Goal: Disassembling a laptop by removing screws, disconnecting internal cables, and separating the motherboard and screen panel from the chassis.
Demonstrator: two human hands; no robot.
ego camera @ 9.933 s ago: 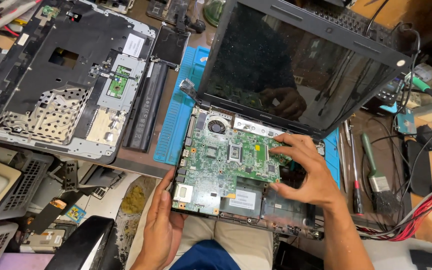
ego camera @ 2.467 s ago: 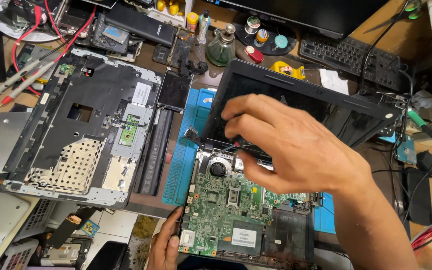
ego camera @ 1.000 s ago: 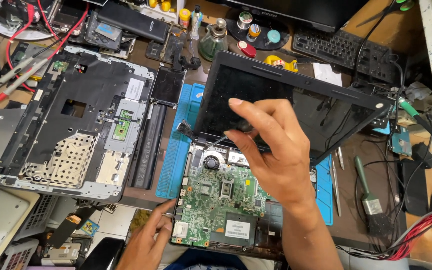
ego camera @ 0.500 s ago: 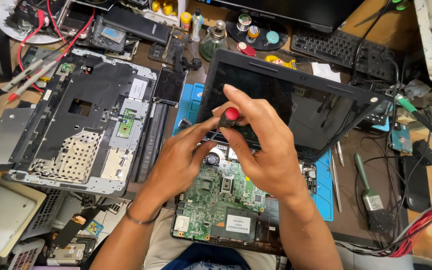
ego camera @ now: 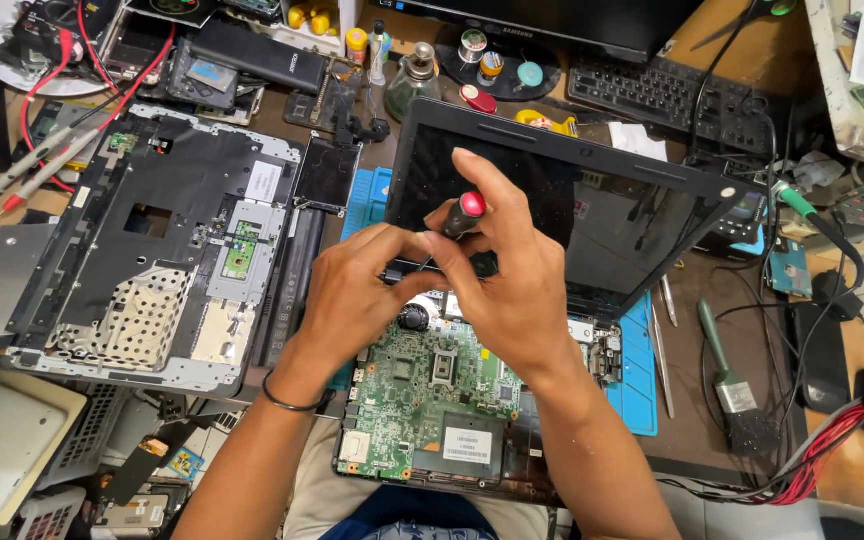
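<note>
An opened laptop lies in front of me, its green motherboard (ego camera: 432,400) exposed and its dark screen (ego camera: 592,215) tilted up behind. My right hand (ego camera: 507,275) grips a screwdriver with a red-capped black handle (ego camera: 464,214), pointing down toward the hinge area at the board's far edge. My left hand (ego camera: 357,290) rests against it, fingers pinched around the screwdriver's shaft near the tip. The tip itself is hidden behind my fingers.
A removed laptop bottom cover (ego camera: 152,270) lies to the left. A blue work mat (ego camera: 632,370) sits under the laptop. A green-handled brush (ego camera: 732,380) and metal tools lie at right. A keyboard (ego camera: 672,95), bottles and red cables (ego camera: 802,480) crowd the back and edges.
My right hand went from the board up to the screen's base with a screwdriver. My left hand left the laptop's front edge and joined it at the shaft.
</note>
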